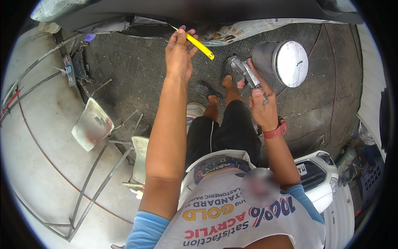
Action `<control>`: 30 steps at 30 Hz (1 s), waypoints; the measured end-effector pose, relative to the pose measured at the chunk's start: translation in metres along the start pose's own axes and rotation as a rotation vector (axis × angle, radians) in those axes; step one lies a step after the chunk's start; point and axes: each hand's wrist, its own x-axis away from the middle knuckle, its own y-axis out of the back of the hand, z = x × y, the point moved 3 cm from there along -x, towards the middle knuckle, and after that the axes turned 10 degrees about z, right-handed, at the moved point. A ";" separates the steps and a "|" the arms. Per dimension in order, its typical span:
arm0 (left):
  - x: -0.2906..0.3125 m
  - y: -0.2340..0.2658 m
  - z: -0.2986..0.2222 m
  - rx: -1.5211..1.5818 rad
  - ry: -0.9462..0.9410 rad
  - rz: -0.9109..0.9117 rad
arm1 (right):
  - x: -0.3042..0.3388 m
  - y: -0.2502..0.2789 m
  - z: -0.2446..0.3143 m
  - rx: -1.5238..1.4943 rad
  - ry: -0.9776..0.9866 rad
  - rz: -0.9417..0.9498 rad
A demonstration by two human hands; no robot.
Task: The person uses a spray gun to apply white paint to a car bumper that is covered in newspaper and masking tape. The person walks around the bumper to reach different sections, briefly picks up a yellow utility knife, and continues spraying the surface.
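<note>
My left hand (178, 54), raised at the top middle, grips a yellow snap-off utility knife (200, 45). Its thin blade points up and left toward a dark panel (207, 11) with torn dark masking material along its lower edge; I cannot tell whether the tip touches it. Lower and to the right, my right hand (264, 106), with a red watch on the wrist, is closed round a silver paint spray gun (247, 74). A large round metal cup (291, 63) with a whitish end sits beside the gun and appears attached to it.
Newspaper sheets (253, 31) hang along the panel's edge. Dark ridged matting (124, 62) covers the floor under my feet. At left are a bent metal tube frame (93, 199) and a worn pale seat (93, 124). A white car (317, 178) stands at the lower right; a thin hose (333, 83) crosses the floor.
</note>
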 end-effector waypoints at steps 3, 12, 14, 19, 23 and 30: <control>-0.002 -0.001 0.000 0.014 0.000 -0.003 | -0.002 0.005 0.000 0.001 0.014 -0.013; -0.005 -0.004 0.001 0.062 -0.013 -0.032 | -0.008 0.020 -0.001 0.037 0.031 -0.047; -0.005 -0.004 -0.001 0.063 -0.011 -0.050 | -0.009 0.022 -0.003 0.048 0.026 -0.051; -0.007 -0.004 -0.003 0.054 -0.022 -0.069 | -0.008 0.023 -0.005 0.038 -0.007 -0.043; -0.008 -0.004 -0.005 0.057 -0.028 -0.077 | -0.008 0.024 -0.006 0.050 -0.031 -0.040; -0.015 -0.002 -0.009 0.068 -0.056 -0.101 | -0.009 0.022 -0.005 0.057 -0.023 -0.045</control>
